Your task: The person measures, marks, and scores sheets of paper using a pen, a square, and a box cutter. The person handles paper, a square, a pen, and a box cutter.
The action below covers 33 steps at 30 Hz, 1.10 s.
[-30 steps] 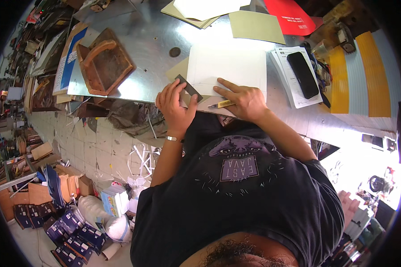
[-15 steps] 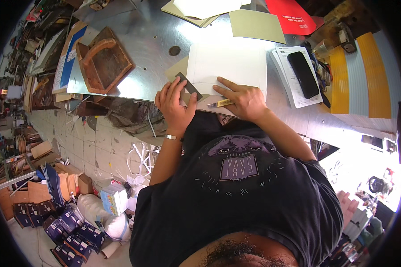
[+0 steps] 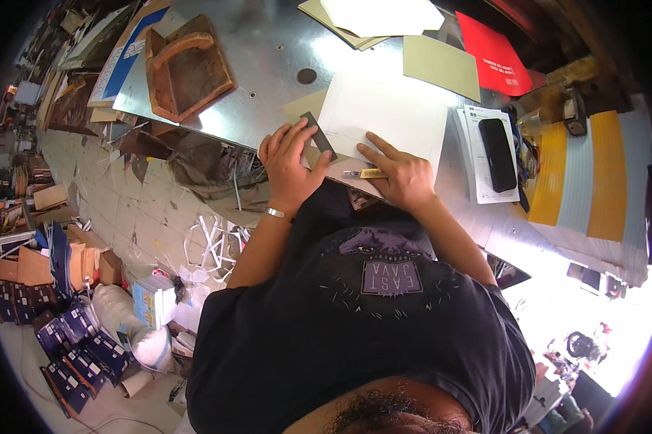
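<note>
A large white sheet point(image 3: 387, 108) lies on the metal table, over a piece of grey-green board point(image 3: 304, 106) that shows at its left edge. At the sheet's lower left corner, my left hand point(image 3: 291, 160) grips a short dark flat strip point(image 3: 326, 145) between its fingertips and thumb. My right hand point(image 3: 407, 179) rests on the lower right of the sheet, index and middle fingers stretched out over the paper. A yellow box cutter point(image 3: 373, 173) is tucked under its palm and curled fingers, blade end pointing left.
A wooden tray with a handle point(image 3: 188, 69) stands on the table at the left. Grey-green board point(image 3: 441, 66), white paper point(image 3: 380, 16) and a red folder point(image 3: 493, 58) lie at the far side. Right of the sheet, a black phone point(image 3: 497, 155) sits on printed papers point(image 3: 474, 173).
The whole view has turned a little, so the table's things sit lower at the right. Both hands keep nearly the same place on the sheet, strip and cutter still held.
</note>
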Available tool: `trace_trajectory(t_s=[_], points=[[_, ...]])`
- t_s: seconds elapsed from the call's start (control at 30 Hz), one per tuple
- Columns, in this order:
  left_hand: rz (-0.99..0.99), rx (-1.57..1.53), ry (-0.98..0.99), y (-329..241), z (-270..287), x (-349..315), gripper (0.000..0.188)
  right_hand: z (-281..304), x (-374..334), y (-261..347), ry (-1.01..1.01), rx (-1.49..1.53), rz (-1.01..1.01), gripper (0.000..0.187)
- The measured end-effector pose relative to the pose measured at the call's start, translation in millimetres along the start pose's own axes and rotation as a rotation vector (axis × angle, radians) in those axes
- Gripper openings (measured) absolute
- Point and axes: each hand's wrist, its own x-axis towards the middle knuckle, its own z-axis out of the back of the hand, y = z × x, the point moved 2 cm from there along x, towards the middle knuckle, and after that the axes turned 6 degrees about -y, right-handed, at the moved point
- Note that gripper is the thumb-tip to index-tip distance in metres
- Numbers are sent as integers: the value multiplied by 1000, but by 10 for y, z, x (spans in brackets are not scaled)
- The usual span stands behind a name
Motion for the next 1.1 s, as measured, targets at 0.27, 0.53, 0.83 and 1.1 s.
trace_trajectory(t_s=[0.27, 0.53, 0.83, 1.1], points=[[5, 18, -7, 4, -16, -10, 51, 21, 11, 4, -1, 24, -7, 60], [10, 17, 1, 10, -13, -17, 51, 26, 11, 18, -18, 38, -9, 64], [8, 26, 12, 2, -7, -10, 53, 23, 10, 6, -2, 21, 6, 59], [4, 1, -15, 45, -36, -30, 66, 46, 18, 20, -7, 54, -5, 66]])
